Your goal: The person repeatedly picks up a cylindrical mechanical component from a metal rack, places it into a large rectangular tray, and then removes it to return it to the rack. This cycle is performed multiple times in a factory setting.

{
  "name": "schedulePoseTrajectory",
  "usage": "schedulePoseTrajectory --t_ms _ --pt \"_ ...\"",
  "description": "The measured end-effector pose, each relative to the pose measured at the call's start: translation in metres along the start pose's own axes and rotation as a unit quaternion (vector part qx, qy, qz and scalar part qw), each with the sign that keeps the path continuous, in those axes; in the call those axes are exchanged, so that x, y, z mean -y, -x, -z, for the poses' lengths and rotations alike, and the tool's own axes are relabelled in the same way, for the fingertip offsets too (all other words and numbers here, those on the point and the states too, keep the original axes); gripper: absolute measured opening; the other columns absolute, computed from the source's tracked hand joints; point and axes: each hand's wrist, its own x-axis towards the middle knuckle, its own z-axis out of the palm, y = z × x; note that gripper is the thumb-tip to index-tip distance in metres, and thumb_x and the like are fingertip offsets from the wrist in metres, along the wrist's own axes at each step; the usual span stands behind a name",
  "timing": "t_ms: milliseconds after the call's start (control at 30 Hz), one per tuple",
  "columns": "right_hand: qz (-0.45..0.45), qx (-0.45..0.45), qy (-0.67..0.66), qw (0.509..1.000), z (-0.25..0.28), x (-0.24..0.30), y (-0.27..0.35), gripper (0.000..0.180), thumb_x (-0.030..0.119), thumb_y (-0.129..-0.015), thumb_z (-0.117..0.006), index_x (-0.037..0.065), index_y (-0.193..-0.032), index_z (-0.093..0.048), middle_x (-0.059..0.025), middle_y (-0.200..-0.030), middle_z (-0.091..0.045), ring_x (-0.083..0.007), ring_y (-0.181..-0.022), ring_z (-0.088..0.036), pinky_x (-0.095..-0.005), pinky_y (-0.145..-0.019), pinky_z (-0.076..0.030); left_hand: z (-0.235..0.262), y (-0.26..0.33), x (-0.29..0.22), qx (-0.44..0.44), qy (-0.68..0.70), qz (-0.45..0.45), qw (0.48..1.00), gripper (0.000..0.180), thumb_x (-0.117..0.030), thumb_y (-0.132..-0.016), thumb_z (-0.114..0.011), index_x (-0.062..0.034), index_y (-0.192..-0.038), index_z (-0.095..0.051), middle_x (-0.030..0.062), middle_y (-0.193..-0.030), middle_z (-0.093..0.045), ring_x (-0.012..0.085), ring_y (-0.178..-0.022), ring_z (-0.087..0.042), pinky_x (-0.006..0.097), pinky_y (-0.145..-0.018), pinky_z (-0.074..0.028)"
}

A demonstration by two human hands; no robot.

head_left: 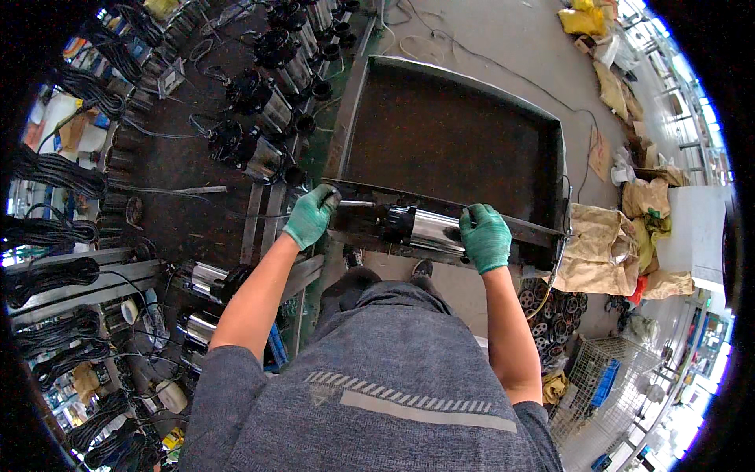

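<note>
Pump on the tray's edge

Tray [448, 134] first: we see a big dark metal one, and a shiny steel pump [421, 228] lies across its near rim. Our right hand [485, 236], green-gloved, has its fingers wrapped around the pump's silver body. Our left hand [311, 214] closes its fingers on the thin rod [358, 204] at the pump's black end.
</note>
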Motion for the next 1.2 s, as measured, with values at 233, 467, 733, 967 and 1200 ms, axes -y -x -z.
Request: schedulePoseTrajectory --t_ms 233,467,733,967,1200 --pt "0.006 -0.013 -0.013 1.0 -0.005 -0.002 0.0 0.022 0.03 -0.092 -0.064 0.008 -0.086 -0.065 -0.0145 -0.091 -0.067 -0.0377 -0.089 -0.064 -0.0498 -0.078 -0.052 -0.025 0.014 0.029 0.058 0.158 0.073 0.983 0.024 -0.027 -0.104 -0.062 -0.0041 -0.11 -0.065 0.0024 -0.094 -0.066 0.0123 -0.09 -0.055 0.029 -0.084 -0.048" --pt "0.012 -0.007 -0.008 1.0 -0.002 -0.001 0.0 0.022 0.029 -0.093 -0.063 0.009 -0.088 -0.068 -0.0139 -0.092 -0.069 -0.0369 -0.088 -0.065 -0.0491 -0.078 -0.053 -0.027 0.006 0.029 0.108 0.198 0.127 0.966 0.022 -0.026 -0.103 -0.064 -0.0063 -0.112 -0.065 -0.0024 -0.096 -0.066 0.0077 -0.078 -0.053 0.026 -0.068 -0.045" --pt "0.003 0.001 -0.003 1.0 0.002 0.004 -0.002 0.022 0.029 -0.093 -0.063 0.009 -0.087 -0.068 -0.0137 -0.091 -0.069 -0.0367 -0.087 -0.066 -0.049 -0.078 -0.053 -0.031 -0.01 -0.001 0.124 0.227 0.416 0.872 0.035 -0.045 -0.103 -0.059 -0.0131 -0.102 -0.072 -0.0018 -0.074 -0.06 0.0116 -0.059 -0.051 0.029 -0.053 -0.042" --pt "0.007 -0.005 -0.01 1.0 0.001 0.003 -0.002 0.023 0.03 -0.093 -0.063 0.008 -0.084 -0.066 -0.0134 -0.089 -0.067 -0.0367 -0.085 -0.064 -0.0496 -0.076 -0.052 -0.024 0.004 0.013 0.163 0.375 0.235 0.882 0.039 -0.039 -0.1 -0.064 -0.0089 -0.124 -0.065 0.0002 -0.094 -0.063 0.012 -0.085 -0.058 0.028 -0.076 -0.048" --pt "0.014 -0.011 -0.006 1.0 0.001 0.004 -0.002 0.023 0.029 -0.093 -0.063 0.009 -0.084 -0.066 -0.0133 -0.089 -0.067 -0.0368 -0.085 -0.064 -0.0497 -0.075 -0.051 -0.011 -0.005 0.023 0.225 0.107 0.099 0.963 0.046 -0.019 -0.093 -0.072 -0.0036 -0.131 -0.052 0.0079 -0.108 -0.065 0.0222 -0.097 -0.062 0.037 -0.085 -0.051"
